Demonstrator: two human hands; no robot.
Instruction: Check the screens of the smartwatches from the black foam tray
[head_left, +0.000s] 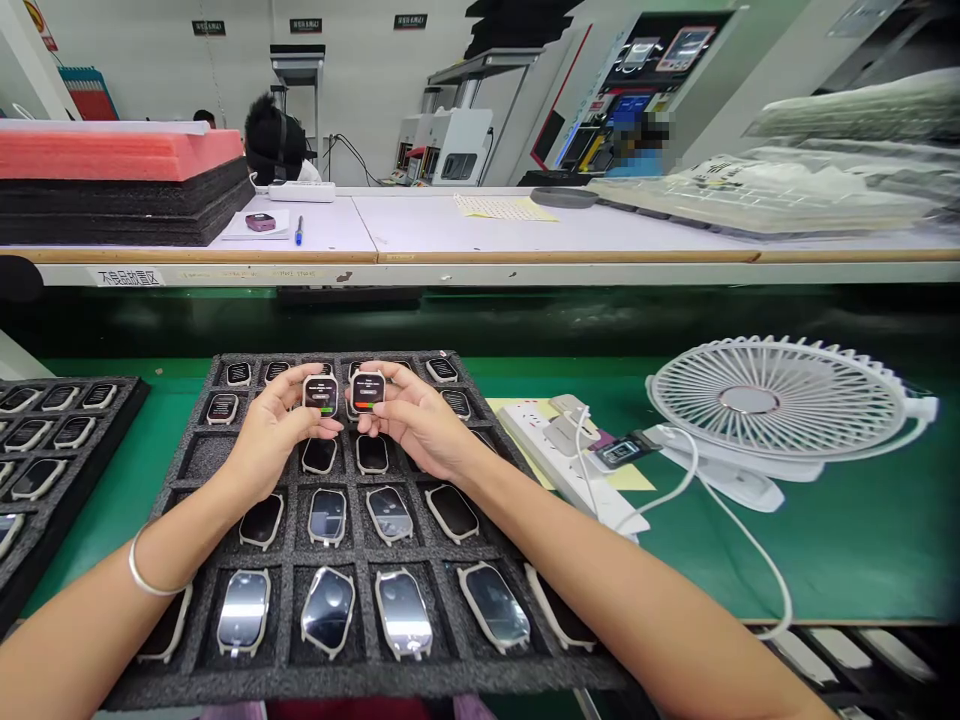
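Observation:
My left hand (274, 432) pinches a small smartwatch body (320, 393) whose lit screen shows a green bar. My right hand (418, 418) grips a second watch body (367, 390) with a red bar on its screen. Both hands hover side by side over the far middle of a black foam tray (196, 455). The tray's pockets hold several dark-screened watch bodies (328, 516). A silver bangle (142, 578) circles my left wrist.
A second foam tray (112, 425) of watch bodies lies to the left. To the right sit a white power strip (559, 465), a charging dock with cable (622, 452) and a white desk fan (776, 400). A raised shelf behind carries stacked foam (112, 190); a person sits beyond.

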